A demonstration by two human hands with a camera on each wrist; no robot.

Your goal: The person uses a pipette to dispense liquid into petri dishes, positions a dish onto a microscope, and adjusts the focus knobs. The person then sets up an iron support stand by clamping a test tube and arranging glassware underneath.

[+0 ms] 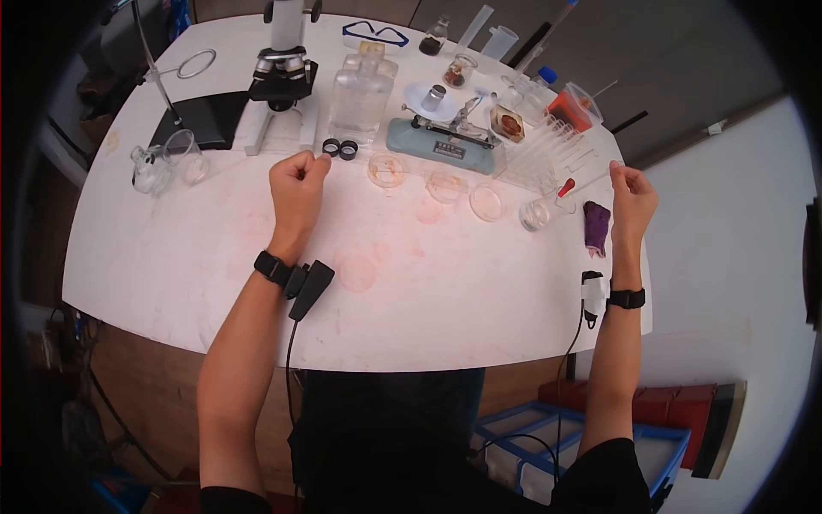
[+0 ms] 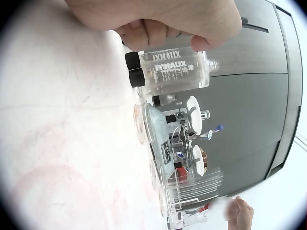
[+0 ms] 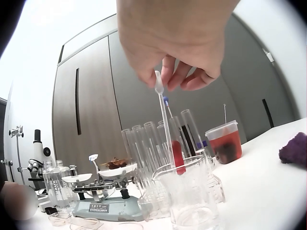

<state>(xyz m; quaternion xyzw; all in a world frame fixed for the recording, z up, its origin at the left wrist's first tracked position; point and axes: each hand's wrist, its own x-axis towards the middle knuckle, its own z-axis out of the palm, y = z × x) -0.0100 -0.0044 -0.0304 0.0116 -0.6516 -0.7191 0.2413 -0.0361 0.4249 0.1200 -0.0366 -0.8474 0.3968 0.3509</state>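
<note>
My right hand is raised at the table's right side, its thumb and fingertips pinching the upper end of a thin clear rod with a flattened, spoon-like tip. The rod slants down to a glass beaker. A dropper's red rubber bulb shows at the beaker's rim. My left hand is curled into a fist over the table, with nothing visible in it. Beside its knuckles stand two small black cylinders. In the left wrist view the curled left fingers overlap the clear bottles.
A balance stands mid-table, with petri dishes before it. Test tubes stand behind the beaker. A microscope, ring stand and glassware are at the left. A purple cloth-like piece lies near my right wrist.
</note>
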